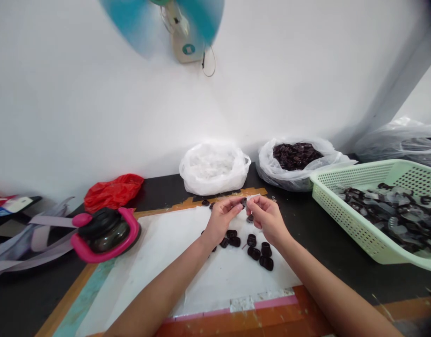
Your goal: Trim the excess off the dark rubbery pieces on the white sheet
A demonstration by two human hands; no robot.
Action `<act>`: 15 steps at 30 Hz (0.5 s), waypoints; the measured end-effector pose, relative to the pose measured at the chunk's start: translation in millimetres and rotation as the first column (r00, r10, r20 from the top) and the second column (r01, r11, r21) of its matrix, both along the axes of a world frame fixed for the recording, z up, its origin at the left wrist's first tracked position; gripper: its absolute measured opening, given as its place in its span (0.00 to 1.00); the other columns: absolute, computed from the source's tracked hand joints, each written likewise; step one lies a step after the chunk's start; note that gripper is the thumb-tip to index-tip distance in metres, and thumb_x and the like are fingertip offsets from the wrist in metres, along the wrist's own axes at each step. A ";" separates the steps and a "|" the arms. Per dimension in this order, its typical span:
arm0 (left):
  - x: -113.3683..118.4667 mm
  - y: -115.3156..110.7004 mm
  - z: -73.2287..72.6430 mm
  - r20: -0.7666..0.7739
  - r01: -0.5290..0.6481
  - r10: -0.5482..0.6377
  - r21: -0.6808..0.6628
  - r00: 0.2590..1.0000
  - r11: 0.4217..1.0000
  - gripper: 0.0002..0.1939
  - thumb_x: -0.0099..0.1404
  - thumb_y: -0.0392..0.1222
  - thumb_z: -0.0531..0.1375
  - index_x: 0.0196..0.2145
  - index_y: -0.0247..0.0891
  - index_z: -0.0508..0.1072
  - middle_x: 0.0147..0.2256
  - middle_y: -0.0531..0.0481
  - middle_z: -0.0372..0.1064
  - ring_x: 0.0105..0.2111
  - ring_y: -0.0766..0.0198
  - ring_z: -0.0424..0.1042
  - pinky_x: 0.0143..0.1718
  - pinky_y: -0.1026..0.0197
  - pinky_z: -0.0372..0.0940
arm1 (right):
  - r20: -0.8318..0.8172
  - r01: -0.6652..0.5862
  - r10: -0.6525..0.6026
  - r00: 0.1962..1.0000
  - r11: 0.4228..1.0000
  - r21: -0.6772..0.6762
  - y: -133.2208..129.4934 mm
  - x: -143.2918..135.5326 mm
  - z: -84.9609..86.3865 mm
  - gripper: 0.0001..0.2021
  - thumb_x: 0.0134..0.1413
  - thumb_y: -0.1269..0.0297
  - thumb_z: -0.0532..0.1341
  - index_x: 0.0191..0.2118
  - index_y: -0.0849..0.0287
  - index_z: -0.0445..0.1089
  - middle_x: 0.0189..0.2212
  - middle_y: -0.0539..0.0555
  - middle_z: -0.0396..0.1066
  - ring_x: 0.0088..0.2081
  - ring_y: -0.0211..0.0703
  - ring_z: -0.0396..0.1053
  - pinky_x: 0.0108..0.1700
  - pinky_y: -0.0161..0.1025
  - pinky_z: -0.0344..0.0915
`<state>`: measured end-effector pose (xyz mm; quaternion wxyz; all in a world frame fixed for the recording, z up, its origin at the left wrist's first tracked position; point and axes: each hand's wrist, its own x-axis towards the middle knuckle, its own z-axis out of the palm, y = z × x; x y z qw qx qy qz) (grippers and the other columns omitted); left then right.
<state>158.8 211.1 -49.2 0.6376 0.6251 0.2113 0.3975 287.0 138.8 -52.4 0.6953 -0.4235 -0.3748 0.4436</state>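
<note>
Above the white sheet [159, 252], my left hand [221, 217] pinches a small dark plastic piece [244, 201] between thumb and fingertips. My right hand [266, 216] meets it from the other side, its thumb and fingers closed. A whitish bit shows at the right fingertips, too small to name, so what that hand grips is unclear. Several glossy black plastic pieces [266, 263] lie on the sheet below and between my forearms. Another dark piece [250, 218] sits just under the right fingers. My left wrist partly hides some of the pieces.
A green basket [373, 250] of mixed dark and clear parts stands right. Behind are a white bag [215, 180] and a bag of dark pieces [295, 156]. At left lie a pink-handled lidded object [106, 234] and a red bag [113, 192]. A fan [187, 28] hangs above.
</note>
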 end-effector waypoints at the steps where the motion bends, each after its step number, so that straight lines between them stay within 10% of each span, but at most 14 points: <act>1: 0.2 -0.1 -0.3 0.004 -0.004 0.004 -0.006 1.000 1.000 0.13 0.58 0.41 0.64 0.42 0.38 0.76 0.42 0.45 0.74 0.44 0.58 0.70 0.48 0.58 0.62 | 0.002 0.004 -0.004 1.000 1.000 -0.005 0.0 -0.1 -0.2 0.15 0.50 0.55 0.65 0.29 0.62 0.64 0.22 0.48 0.64 0.15 0.25 0.47 0.14 0.26 0.44; 15: -5.0 3.2 6.1 -0.072 0.006 -0.001 0.073 0.997 0.997 0.14 0.57 0.43 0.64 0.41 0.36 0.77 0.43 0.43 0.74 0.43 0.56 0.71 0.46 0.57 0.63 | 0.123 0.035 -0.032 0.992 0.999 -0.025 1.7 0.0 -4.7 0.17 0.51 0.50 0.64 0.31 0.61 0.65 0.21 0.47 0.62 0.16 0.27 0.49 0.14 0.27 0.45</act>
